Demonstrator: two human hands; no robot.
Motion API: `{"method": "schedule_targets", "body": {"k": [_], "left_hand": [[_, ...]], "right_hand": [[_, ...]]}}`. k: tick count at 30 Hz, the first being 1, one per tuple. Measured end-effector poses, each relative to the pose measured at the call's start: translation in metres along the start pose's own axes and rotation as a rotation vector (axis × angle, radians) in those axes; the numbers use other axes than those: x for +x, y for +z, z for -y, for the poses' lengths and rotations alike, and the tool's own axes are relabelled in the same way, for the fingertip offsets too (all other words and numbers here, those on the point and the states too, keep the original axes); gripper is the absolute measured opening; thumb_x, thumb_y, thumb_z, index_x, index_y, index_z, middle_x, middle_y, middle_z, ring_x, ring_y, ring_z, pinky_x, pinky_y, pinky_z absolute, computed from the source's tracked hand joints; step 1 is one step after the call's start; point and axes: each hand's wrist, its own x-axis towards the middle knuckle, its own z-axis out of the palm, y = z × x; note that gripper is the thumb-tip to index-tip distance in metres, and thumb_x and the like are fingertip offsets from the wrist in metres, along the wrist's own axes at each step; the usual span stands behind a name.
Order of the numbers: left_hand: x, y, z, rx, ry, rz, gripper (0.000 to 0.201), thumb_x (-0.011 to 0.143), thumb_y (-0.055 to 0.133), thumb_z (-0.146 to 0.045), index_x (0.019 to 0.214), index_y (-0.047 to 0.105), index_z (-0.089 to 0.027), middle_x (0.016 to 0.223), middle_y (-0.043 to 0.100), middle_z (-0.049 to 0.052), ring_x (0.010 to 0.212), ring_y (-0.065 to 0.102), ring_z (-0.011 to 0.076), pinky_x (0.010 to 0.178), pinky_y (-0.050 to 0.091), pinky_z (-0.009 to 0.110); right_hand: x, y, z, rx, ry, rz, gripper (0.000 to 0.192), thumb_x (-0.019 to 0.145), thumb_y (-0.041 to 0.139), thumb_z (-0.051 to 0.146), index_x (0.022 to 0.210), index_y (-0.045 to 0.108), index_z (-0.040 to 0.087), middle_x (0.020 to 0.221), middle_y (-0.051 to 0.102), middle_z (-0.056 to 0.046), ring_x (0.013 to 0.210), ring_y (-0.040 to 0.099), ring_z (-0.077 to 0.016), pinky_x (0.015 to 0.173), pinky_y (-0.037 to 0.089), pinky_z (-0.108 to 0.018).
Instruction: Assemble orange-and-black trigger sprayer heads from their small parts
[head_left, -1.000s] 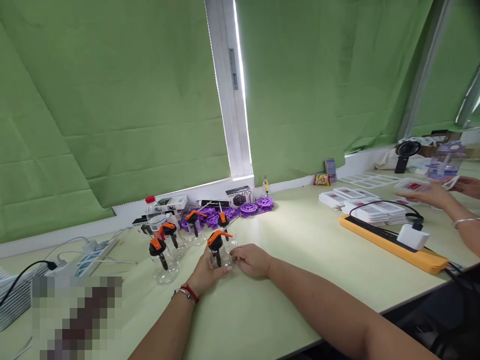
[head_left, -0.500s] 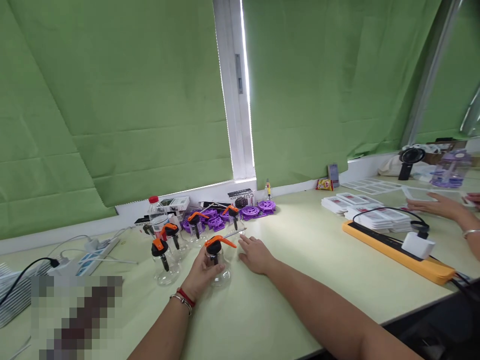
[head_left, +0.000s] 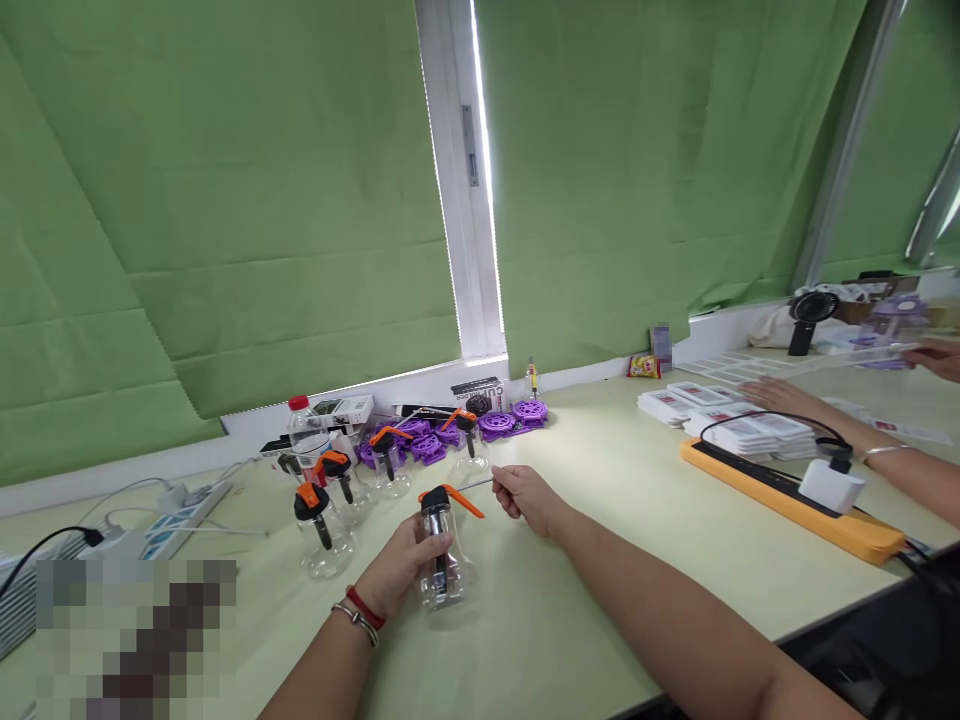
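Note:
My left hand (head_left: 401,572) is wrapped round a clear bottle (head_left: 454,590) with a black top and an orange lever (head_left: 466,502). The bottle is tilted over the table. Beside its top, my right hand (head_left: 531,498) has its fingers closed on the end of a thin metal tube (head_left: 480,483) that extends from behind the lever. Whether the tube is fixed to the top I cannot tell. Similar bottles with orange levers stand to the left and behind, among them one bottle (head_left: 326,545) at the left and another bottle (head_left: 472,458) just beyond my hands.
Purple plastic parts (head_left: 427,447), a red-capped bottle (head_left: 306,430) and small boxes line the wall. An orange power strip (head_left: 795,505) with a white plug lies right of my arm. Behind it are stacked white cards (head_left: 712,405) and another person's hand (head_left: 780,398). Cables lie at left.
My left hand has tilted the bottle and brought it slightly nearer. My right hand has gone from lying on the table to pinching the metal tube's end. The other person's hands have moved.

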Motion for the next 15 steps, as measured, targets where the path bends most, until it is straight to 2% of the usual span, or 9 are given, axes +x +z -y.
{"method": "schedule_targets", "body": {"k": [2,6,8,10,13,15], "left_hand": [[0.000,0.003,-0.002,-0.001,0.008,-0.046,0.042,0.067,0.073,-0.039,0.090,0.045,-0.018,0.068,0.059,0.000,0.057,0.059,0.0152,0.058,0.051,0.032],[0.003,0.007,-0.006,0.000,-0.043,-0.254,0.054,0.072,0.066,-0.048,0.111,0.039,-0.023,0.069,0.059,-0.001,0.051,0.055,0.0144,0.050,0.050,0.032],[0.005,0.007,-0.007,-0.004,-0.070,-0.280,0.049,0.073,0.064,-0.048,0.109,0.041,-0.024,0.063,0.056,-0.003,0.046,0.051,0.0131,0.045,0.048,0.031],[0.006,0.003,-0.006,-0.017,-0.087,-0.259,0.041,0.073,0.063,-0.048,0.099,0.044,-0.023,0.059,0.054,-0.004,0.043,0.048,0.0120,0.043,0.047,0.029],[0.007,-0.003,-0.002,-0.019,-0.082,-0.253,0.036,0.071,0.065,-0.047,0.087,0.045,-0.022,0.058,0.053,-0.004,0.044,0.049,0.0118,0.043,0.046,0.028],[0.007,-0.006,0.000,-0.010,-0.076,-0.253,0.036,0.069,0.067,-0.047,0.085,0.046,-0.021,0.057,0.053,-0.004,0.044,0.049,0.0122,0.042,0.046,0.028]], "right_hand": [[-0.002,0.004,-0.001,-0.007,0.016,0.003,0.036,0.079,0.055,0.047,0.062,0.050,0.017,0.040,0.044,0.006,0.034,0.030,-0.0051,0.038,0.021,-0.021],[-0.003,0.009,-0.006,-0.069,0.022,0.026,0.029,0.079,0.057,0.039,0.062,0.053,0.016,0.041,0.046,0.006,0.037,0.031,-0.0048,0.040,0.021,-0.021],[-0.002,0.010,-0.009,-0.088,-0.006,0.030,0.022,0.076,0.061,0.034,0.066,0.056,0.015,0.044,0.048,0.006,0.039,0.033,-0.0044,0.041,0.023,-0.020],[-0.001,0.010,-0.013,-0.101,-0.020,0.042,0.017,0.073,0.065,0.030,0.071,0.058,0.015,0.048,0.052,0.005,0.041,0.037,-0.0045,0.043,0.028,-0.019],[0.001,0.010,-0.017,-0.099,0.019,0.078,0.020,0.074,0.065,0.033,0.075,0.058,0.015,0.057,0.059,0.002,0.042,0.043,-0.0059,0.041,0.033,-0.019],[0.002,0.011,-0.018,-0.114,0.065,0.081,0.026,0.079,0.059,0.041,0.073,0.056,0.015,0.057,0.060,0.000,0.039,0.044,-0.0065,0.036,0.032,-0.020]]}}
